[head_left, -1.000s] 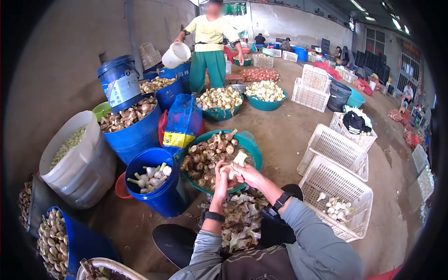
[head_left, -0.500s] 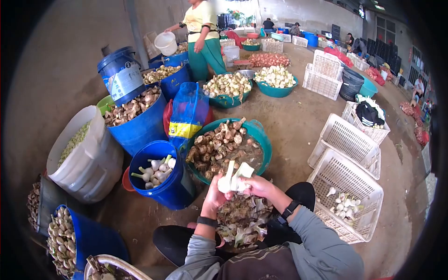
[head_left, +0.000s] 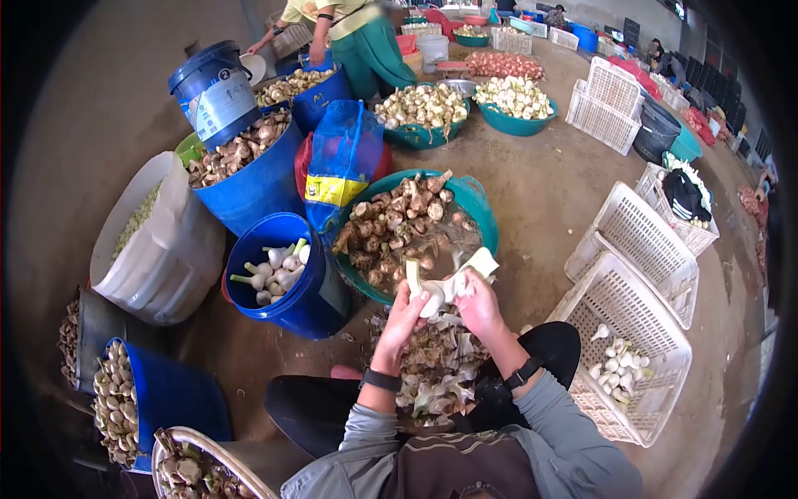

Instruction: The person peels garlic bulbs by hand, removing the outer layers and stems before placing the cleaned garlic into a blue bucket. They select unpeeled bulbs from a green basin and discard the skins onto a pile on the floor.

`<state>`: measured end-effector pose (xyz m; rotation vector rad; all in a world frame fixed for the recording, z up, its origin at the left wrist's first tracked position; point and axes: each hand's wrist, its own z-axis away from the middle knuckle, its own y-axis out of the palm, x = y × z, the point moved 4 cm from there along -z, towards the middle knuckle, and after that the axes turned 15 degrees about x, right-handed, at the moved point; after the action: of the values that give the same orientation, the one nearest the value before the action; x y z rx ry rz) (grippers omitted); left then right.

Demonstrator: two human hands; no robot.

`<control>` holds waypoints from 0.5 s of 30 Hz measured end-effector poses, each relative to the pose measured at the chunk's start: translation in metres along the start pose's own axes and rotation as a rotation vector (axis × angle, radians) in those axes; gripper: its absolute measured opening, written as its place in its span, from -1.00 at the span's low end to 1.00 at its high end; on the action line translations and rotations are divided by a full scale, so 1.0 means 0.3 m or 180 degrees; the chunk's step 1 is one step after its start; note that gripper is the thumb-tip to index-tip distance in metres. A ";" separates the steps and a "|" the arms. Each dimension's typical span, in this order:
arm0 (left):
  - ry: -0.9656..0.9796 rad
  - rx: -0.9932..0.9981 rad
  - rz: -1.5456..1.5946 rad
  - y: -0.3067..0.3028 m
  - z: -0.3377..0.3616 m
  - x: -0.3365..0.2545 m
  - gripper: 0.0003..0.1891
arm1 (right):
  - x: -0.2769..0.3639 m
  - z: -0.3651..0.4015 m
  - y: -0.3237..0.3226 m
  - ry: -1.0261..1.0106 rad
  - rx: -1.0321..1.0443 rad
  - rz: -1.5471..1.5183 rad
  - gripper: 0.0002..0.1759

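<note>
Over the near rim of a green tub, my left hand (head_left: 402, 318) is closed around a white garlic bulb (head_left: 431, 301) with a short cut stem standing up. My right hand (head_left: 480, 306), just beside it, pinches a wide strip of white garlic skin (head_left: 478, 264). That strip stretches from the bulb toward the right and sticks up above my fingers. Inside the green tub (head_left: 489, 218) lie brown, unpeeled garlic bulbs (head_left: 397, 220) with some murky water. Below my hands is a heap of peeled-off skins (head_left: 440, 374) between my legs.
Left of the tub stands a blue bucket (head_left: 320, 295) holding clean white bulbs. A white crate (head_left: 665, 353) with several peeled bulbs sits at my right. Further blue barrels (head_left: 249, 195) of garlic crowd the left. Behind them a person in green trousers (head_left: 374, 54) bends over.
My right hand has moved right, drawing the skin strip away from the bulb. The view has tilted down slightly. The person behind has bent over with the white bucket lowered.
</note>
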<state>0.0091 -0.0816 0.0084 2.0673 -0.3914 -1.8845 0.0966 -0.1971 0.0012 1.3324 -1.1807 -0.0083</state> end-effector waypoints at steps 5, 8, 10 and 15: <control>-0.0074 0.0195 -0.0334 -0.037 -0.020 0.063 -0.61 | -0.017 0.020 -0.056 0.0039 -0.0547 -0.0494 -0.79; -0.0133 -0.0771 -0.0230 -0.046 -0.022 0.146 -0.66 | -0.041 0.031 -0.029 0.0203 -0.0459 0.0828 -0.78; -0.0091 -0.1207 0.0048 -0.075 -0.027 0.195 -0.65 | -0.026 0.025 0.001 0.0268 -0.0409 0.0566 -0.79; 0.0196 -0.1459 0.1579 -0.145 -0.006 0.117 -0.68 | 0.138 -0.030 -0.151 -0.0341 -0.0244 -0.0930 -0.86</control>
<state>0.0137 -0.0562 -0.0411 1.5465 -0.3715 -1.4464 0.1488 -0.2304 -0.0036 1.4399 -1.0542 -0.3360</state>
